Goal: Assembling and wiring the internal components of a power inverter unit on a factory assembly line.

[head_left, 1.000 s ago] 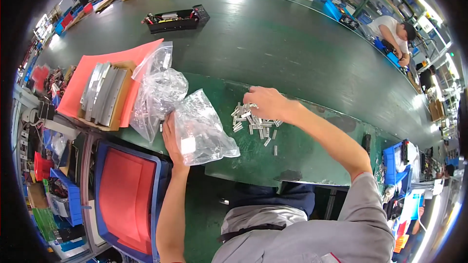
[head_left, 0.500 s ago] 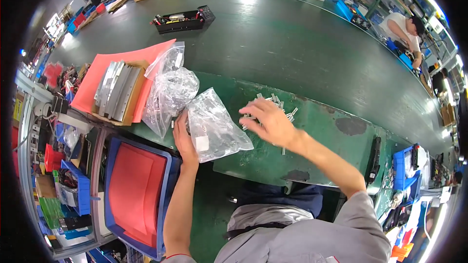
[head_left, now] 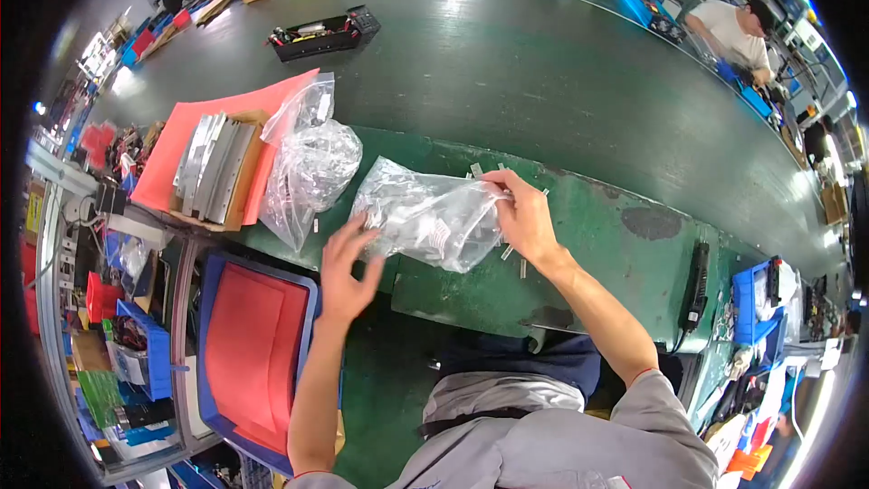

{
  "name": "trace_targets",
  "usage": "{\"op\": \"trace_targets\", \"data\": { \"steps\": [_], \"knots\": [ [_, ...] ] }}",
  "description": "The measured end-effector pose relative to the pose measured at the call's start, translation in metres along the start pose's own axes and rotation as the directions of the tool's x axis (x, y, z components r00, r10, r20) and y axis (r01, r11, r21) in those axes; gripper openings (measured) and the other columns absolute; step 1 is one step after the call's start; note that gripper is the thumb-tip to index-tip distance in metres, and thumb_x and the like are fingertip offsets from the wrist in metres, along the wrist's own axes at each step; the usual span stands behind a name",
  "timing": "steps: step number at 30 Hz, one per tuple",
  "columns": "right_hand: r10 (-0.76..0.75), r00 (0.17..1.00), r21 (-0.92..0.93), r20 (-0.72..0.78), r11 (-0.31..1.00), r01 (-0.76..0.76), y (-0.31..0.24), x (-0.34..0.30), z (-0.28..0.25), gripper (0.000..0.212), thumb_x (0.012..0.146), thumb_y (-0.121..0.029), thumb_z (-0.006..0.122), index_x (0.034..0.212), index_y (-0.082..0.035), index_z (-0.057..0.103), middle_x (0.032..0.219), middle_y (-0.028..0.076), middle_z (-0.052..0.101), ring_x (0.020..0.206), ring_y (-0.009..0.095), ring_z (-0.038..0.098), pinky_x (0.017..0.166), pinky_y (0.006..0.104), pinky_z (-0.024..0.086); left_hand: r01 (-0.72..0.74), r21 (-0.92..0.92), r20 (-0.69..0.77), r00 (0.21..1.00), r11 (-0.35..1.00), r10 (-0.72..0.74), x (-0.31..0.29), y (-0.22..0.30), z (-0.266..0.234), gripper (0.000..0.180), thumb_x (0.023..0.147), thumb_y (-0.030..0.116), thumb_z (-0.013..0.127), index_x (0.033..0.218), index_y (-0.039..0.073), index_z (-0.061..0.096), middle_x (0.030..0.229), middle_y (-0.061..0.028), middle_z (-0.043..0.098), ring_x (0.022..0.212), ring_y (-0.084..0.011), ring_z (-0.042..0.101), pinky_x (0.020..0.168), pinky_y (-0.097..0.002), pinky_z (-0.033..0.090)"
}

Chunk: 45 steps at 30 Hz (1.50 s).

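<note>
A clear plastic bag [head_left: 425,213] lies on the green work table [head_left: 453,294], its inside glinting with small pieces I cannot make out. My right hand [head_left: 527,222] pinches the bag's right edge. At the bag's left end is my left hand [head_left: 348,272], fingers spread and the fingertips close to the plastic; whether they touch it is unclear. Small clear strips [head_left: 476,170] lie behind the bag and around my right hand, partly covered by both. Left of the bag, another filled clear bag [head_left: 321,163] rests against a red sheet.
A cardboard box [head_left: 237,204] of metal plates sits on the red sheet [head_left: 167,149]. Red sheets fill a blue bin [head_left: 204,389] at lower left. A black tool [head_left: 697,285] lies at the table's right. Farther back are a black tray [head_left: 317,43] of tools and a co-worker [head_left: 729,32].
My right hand has moved from the loose strips onto the bag's edge, and the bag has swung rightward over some strips. My left hand has come off the bag's side, its fingers now spread.
</note>
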State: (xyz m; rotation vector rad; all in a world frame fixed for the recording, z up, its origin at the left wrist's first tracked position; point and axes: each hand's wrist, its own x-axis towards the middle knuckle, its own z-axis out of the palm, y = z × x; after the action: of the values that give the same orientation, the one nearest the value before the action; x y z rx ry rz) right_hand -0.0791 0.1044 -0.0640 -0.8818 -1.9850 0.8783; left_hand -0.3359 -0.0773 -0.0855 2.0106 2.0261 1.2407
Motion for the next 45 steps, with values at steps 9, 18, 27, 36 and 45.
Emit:
{"op": "trace_targets", "data": {
  "steps": [9,18,27,36,45],
  "knots": [
    [0.146,0.987,-0.134,0.071,0.982,-0.136,0.002,-0.019,0.008,0.026,0.097,-0.014,0.067,0.119,-0.001,0.064,0.083,0.014,0.071,0.064,0.015,0.062,0.06,0.0311,0.05,0.514,0.213,-0.089,0.857,0.831,-0.507,0.062,-0.037,0.041,0.051,0.106,0.044,0.05,0.11,-0.005,0.065,0.106,-0.0316,0.066,0.105,-0.0483,0.061,0.09,-0.0509,0.048],
    [0.285,0.952,0.007,0.112,0.958,-0.287,0.011,-0.024,0.009,0.027,0.095,-0.016,0.069,0.118,-0.002,0.062,0.074,0.016,0.07,0.063,0.02,0.066,0.061,0.036,0.052,0.518,-0.026,-0.202,0.835,0.855,-0.512,0.054,-0.039,0.042,0.039,0.106,0.041,0.051,0.099,0.004,0.064,0.092,-0.0251,0.068,0.09,-0.0477,0.064,0.076,-0.0519,0.051],
    [-0.048,0.999,-0.13,0.01,0.99,0.049,-0.065,-0.007,-0.048,0.036,0.092,-0.003,0.07,0.127,-0.002,0.063,0.111,0.007,0.067,0.094,0.014,0.06,0.082,0.0302,0.05,0.24,0.062,-0.548,0.819,0.969,-0.168,0.046,-0.019,0.022,0.035,0.087,0.012,0.075,0.118,0.007,0.06,0.12,-0.0153,0.062,0.108,-0.0402,0.059,0.092,-0.0469,0.049],
    [0.124,0.989,-0.159,0.082,0.981,-0.11,-0.04,-0.063,-0.043,0.021,0.096,-0.005,0.066,0.116,-0.002,0.068,0.102,0.007,0.07,0.088,0.014,0.065,0.078,0.0287,0.053,0.258,0.178,-0.698,0.713,0.95,-0.062,0.109,-0.04,-0.023,0.052,0.09,0.016,0.072,0.135,0.001,0.051,0.135,-0.022,0.056,0.12,-0.0419,0.055,0.103,-0.0512,0.043],
    [0.363,0.908,-0.113,-0.208,0.913,-0.391,0.017,-0.156,-0.085,0.017,0.096,-0.005,0.066,0.112,0.0,0.069,0.096,0.006,0.07,0.081,0.013,0.064,0.072,0.0277,0.052,0.516,0.15,-0.594,0.729,0.843,-0.341,0.013,-0.085,-0.057,0.01,0.096,0.013,0.068,0.104,0.008,0.066,0.099,-0.014,0.063,0.087,-0.0354,0.065,0.073,-0.0418,0.052]
  ]
}}
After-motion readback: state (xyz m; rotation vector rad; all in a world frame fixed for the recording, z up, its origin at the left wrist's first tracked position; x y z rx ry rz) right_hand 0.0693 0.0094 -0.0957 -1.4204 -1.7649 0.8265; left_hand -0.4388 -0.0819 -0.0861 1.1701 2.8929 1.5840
